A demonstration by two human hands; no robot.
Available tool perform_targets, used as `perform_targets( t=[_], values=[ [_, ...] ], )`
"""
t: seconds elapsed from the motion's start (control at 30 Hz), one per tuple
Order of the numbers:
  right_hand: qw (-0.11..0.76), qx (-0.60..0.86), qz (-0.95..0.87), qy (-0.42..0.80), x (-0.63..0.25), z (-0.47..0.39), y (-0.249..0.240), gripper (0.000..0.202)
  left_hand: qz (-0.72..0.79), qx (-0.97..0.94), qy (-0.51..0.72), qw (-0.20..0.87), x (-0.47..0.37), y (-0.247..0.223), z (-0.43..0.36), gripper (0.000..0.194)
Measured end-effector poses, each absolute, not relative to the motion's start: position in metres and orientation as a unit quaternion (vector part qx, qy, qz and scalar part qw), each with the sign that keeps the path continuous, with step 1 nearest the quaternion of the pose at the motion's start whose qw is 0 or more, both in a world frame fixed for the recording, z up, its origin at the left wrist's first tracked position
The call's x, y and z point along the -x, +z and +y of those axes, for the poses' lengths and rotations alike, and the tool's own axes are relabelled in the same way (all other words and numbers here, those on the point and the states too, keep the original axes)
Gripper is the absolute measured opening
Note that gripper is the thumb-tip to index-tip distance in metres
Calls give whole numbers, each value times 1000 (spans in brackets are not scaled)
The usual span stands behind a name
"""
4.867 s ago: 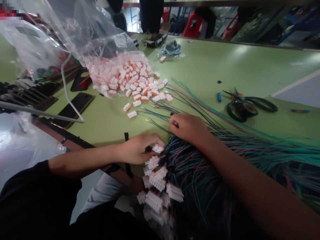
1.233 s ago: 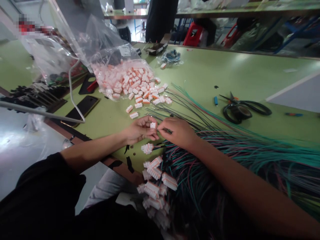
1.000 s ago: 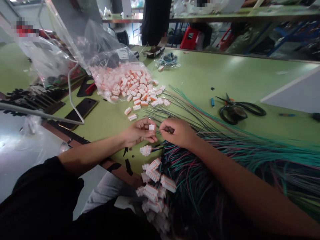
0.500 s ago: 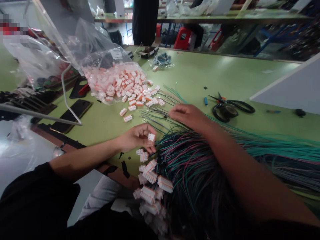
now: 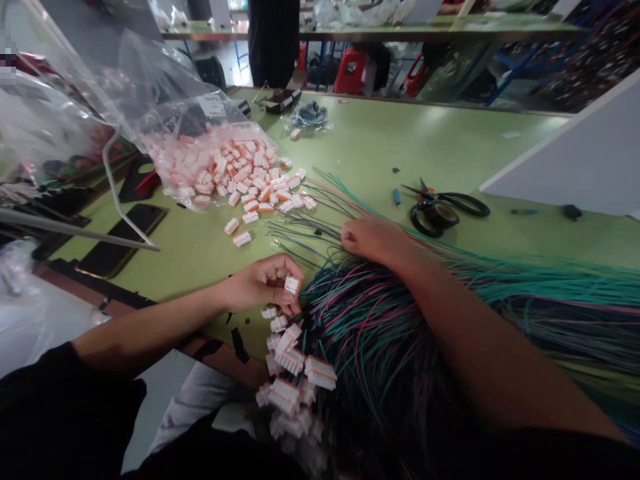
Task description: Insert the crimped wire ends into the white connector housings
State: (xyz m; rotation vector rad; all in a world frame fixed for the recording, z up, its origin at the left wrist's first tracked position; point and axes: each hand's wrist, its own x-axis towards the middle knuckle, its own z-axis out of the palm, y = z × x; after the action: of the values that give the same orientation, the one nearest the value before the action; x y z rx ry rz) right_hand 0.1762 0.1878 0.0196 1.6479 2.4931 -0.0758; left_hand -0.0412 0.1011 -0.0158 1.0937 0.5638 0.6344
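My left hand [image 5: 265, 283] pinches a small white and orange connector housing [image 5: 291, 285] between thumb and fingers. Just below it, several wired connector housings [image 5: 286, 395] hang in a cluster at the table's front edge. My right hand [image 5: 367, 239] is curled closed above the loose wire ends; whatever its fingertips grip is hidden. Under the right forearm lies a thick bundle of green, pink and dark wires [image 5: 360, 320]. Thin separate wires [image 5: 300, 230] fan out to the left of the right hand, their tips bare on the table.
A clear plastic bag [image 5: 165, 113] spills loose connector housings [image 5: 250, 163] on the green table [image 5: 425, 140]. Black scissors [image 5: 465, 203] and a tape roll [image 5: 444, 217] lie right of centre. At left are a phone [image 5: 123, 240] and a grey cable [image 5: 113, 180]. A white panel [image 5: 575, 167] stands at right.
My right hand has drawn back slightly to the right and toward me, its fingers now more curled. My left hand still holds the connector housing. The whole view has shifted a little.
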Motion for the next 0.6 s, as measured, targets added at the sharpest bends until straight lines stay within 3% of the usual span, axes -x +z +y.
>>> perform_targets(
  t=[0.27,0.43,0.6],
  values=[
    [96,-539,834,-74,-179,189,25,14,267,-508,293,765,41,-15,101,21],
    [44,-539,830,-137,-184,195,23,11,263,-502,294,769,41,-16,102,21],
    [-73,-508,815,-269,-183,196,18,9,274,-481,298,778,40,-16,103,23]
  ],
)
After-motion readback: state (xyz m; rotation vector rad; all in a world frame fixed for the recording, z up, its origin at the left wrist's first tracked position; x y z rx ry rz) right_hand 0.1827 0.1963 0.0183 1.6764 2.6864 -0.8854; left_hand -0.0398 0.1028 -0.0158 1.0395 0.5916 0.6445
